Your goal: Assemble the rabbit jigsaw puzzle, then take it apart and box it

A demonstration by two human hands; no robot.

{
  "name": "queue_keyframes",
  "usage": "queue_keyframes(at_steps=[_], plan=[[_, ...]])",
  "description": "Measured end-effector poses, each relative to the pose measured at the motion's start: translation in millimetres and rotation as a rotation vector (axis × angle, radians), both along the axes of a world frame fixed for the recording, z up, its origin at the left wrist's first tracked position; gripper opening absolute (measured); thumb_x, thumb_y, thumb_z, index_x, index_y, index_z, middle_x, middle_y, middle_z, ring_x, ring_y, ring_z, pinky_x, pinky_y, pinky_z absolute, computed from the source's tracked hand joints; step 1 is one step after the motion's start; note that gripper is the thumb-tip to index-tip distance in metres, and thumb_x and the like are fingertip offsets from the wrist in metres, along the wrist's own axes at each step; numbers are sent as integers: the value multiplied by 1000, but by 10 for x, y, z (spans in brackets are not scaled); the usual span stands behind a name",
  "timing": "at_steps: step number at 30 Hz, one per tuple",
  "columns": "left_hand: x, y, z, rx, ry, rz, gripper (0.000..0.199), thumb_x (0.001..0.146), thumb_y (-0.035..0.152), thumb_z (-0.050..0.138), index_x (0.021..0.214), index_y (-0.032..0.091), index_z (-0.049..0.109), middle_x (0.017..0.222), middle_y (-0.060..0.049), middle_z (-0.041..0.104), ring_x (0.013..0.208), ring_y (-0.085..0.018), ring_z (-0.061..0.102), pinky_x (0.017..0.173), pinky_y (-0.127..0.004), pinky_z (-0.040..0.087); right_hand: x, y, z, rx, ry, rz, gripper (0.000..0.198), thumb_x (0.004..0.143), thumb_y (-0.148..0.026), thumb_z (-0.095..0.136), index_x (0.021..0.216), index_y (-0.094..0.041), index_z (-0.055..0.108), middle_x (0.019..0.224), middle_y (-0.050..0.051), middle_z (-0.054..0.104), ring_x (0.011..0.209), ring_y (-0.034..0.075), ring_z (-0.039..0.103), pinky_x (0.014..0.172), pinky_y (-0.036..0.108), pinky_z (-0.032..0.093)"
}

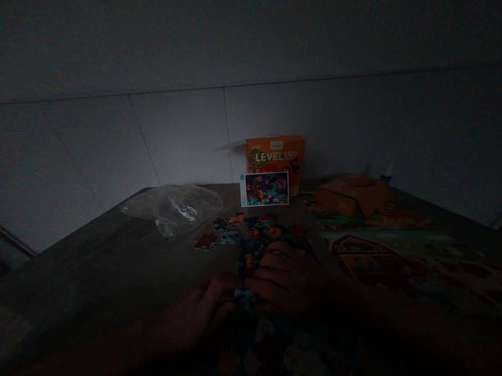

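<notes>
Puzzle pieces point(248, 233): loose cluster on dark bench point(104, 259), centre of view. Left hand point(211, 298) and right hand point(284, 279) rest on the cluster's near edge, fingers curled; grip state cannot be told in the dim light. Clear bag point(174, 206) at 10 o'clock; orange box point(276, 153) and reference card point(265, 189) at 12 o'clock.

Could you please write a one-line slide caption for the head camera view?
Dim tabletop: both hands, left and right, rest on puzzle pieces before an orange box.
</notes>
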State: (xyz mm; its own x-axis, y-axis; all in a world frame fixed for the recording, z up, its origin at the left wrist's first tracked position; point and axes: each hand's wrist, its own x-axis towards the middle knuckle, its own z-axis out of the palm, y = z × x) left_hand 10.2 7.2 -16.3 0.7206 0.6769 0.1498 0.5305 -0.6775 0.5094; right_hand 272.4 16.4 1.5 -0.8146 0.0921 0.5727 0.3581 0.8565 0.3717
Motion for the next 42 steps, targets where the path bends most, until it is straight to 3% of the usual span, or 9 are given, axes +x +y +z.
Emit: queue_keyframes(at_steps=[6,15,22,28,33,42], plan=[[-31,51,19,-44,-67,-33,23,95,24,48,118,24,47,120,-7,62,109,-21,61,91,-34,52,15,37,-22,-21,25,20,26,95,-34,57,106,-11,64,85,4,65,86,18,54,85,35,36],[-22,113,21,40,-136,-131,23,97,18,52,118,26,49,118,-4,60,108,-18,60,90,-30,52,45,62,-40,-113,-15,13,40,97,-46,50,111,-10,62,91,7,64,85,19,52,85,37,35],[-4,99,50,97,-120,-125,23,97,13,45,116,24,50,116,-5,61,110,-18,58,93,-33,52,38,52,-23,-146,-46,-11,35,100,-38,46,111,-9,62,90,8,64,85,20,50,83,36,34],[-19,138,45,198,-98,-15,20,95,21,55,114,23,55,113,-6,62,107,-21,59,90,-37,54,51,39,0,-198,-31,-24,30,98,-31,47,112,-9,61,90,8,64,86,20,49,85,36,35],[-11,162,82,323,-91,-159,12,96,20,54,107,21,60,112,-6,65,113,-23,53,94,-40,50,56,57,-23,-205,-27,-22,29,96,-28,48,114,-9,60,89,8,64,84,20,49,85,38,36],[6,151,84,395,-45,-157,13,99,20,49,102,17,61,98,-7,62,93,-21,54,81,-35,49,75,70,-37,-176,-3,-26,29,94,-27,51,117,-10,58,94,9,65,88,21,53,88,40,35]])
